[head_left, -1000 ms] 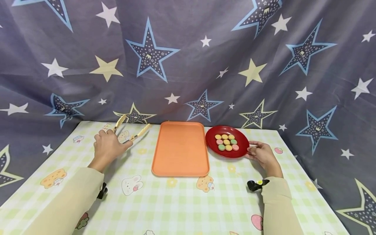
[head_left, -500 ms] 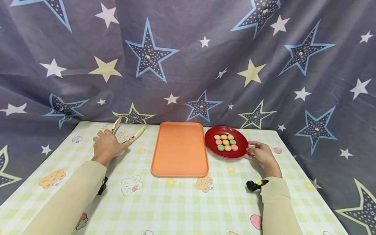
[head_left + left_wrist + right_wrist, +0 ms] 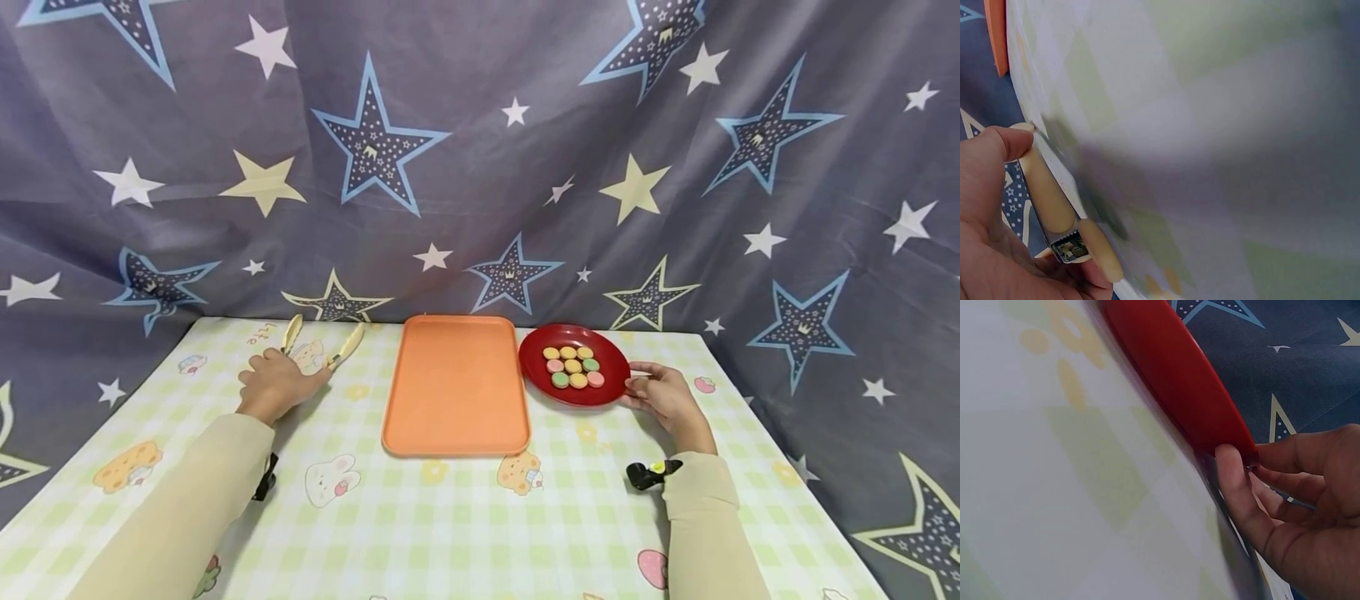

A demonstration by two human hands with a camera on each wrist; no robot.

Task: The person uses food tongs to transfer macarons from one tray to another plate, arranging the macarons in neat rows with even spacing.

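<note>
On the left of the table, my left hand (image 3: pixel 276 387) grips a pair of tongs (image 3: pixel 347 343) with cream-coloured tips. The two arms of the tongs spread apart and point toward the back. In the left wrist view, the thumb presses one end of the tongs (image 3: pixel 1050 194) and fingers lie at the other, close over the cloth. At the right, my right hand (image 3: pixel 667 398) pinches the rim of a red plate (image 3: pixel 611 383) between thumb and fingers. Several small yellow, pink and green macarons (image 3: pixel 573 367) sit in rows on it. The plate's underside (image 3: pixel 1179 375) shows in the right wrist view.
An orange rectangular tray (image 3: pixel 456 392) lies between the hands, its right edge close to the red plate. A green-checked tablecloth (image 3: pixel 420 533) with cartoon prints covers the table. Behind it hangs a dark curtain (image 3: pixel 465 192) with stars.
The tongs' tips have come lower and swung slightly left, with the left hand still gripping them. The right hand keeps its hold on the plate. The whole head view has shifted a little.
</note>
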